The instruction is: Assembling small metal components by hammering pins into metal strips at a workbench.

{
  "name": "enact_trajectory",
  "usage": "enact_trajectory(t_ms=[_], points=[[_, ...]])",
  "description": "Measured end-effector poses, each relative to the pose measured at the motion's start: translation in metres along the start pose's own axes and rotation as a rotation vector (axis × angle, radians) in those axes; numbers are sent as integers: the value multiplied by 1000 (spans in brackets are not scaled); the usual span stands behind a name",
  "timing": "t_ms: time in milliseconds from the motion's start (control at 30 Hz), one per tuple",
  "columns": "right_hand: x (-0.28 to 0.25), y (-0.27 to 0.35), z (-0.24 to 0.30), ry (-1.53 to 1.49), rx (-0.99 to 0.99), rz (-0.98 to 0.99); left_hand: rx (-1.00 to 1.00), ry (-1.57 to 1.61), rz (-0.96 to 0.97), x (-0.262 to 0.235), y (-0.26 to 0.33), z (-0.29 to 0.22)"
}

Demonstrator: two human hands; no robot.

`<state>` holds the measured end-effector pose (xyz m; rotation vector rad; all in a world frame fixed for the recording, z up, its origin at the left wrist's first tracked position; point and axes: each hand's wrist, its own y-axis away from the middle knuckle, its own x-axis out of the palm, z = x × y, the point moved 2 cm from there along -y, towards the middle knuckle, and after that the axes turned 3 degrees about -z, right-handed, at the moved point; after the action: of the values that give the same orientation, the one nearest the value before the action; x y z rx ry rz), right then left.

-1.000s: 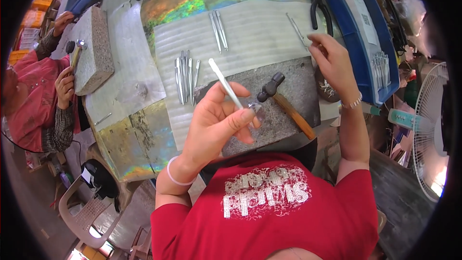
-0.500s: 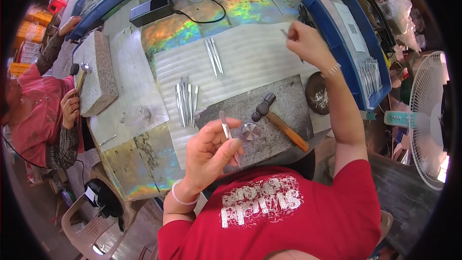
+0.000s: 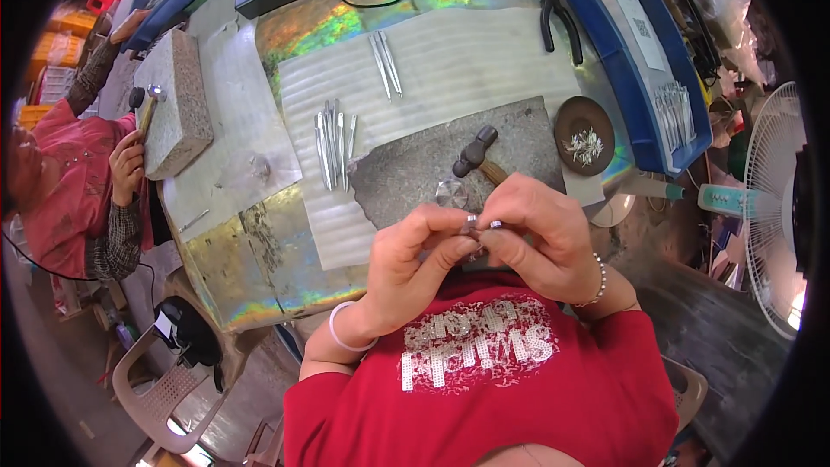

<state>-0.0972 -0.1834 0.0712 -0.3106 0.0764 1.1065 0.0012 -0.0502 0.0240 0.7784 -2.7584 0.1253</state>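
Left hand (image 3: 421, 252) pinched a silver bit (image 3: 471, 220), right hand (image 3: 543, 238) a second bit (image 3: 496, 225); ends just apart, between the hands, by the block's (image 3: 393, 175) near edge. Long axes foreshortened, couldn't tell. Neither hand nearer.

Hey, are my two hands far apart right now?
No, the left hand and right hand are close together, their fingertips nearly meeting, with shiny metal bits showing between thumbs and fingers.

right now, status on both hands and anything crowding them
Left hand, right hand: close together, both pinching small silvery metal pieces, mostly hidden. Nearby: dark-headed, wooden-handled hammer on rough grey stone slab, handle partly hidden behind right hand.
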Motion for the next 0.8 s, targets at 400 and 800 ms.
enact_trajectory(t_ms=[400, 800], points=[[11, 7, 1, 109, -55, -65, -53, -46, 22, -2, 13, -2], [8, 7, -1, 93, -109, -11, 77, -165, 50, -2, 7, -1]])
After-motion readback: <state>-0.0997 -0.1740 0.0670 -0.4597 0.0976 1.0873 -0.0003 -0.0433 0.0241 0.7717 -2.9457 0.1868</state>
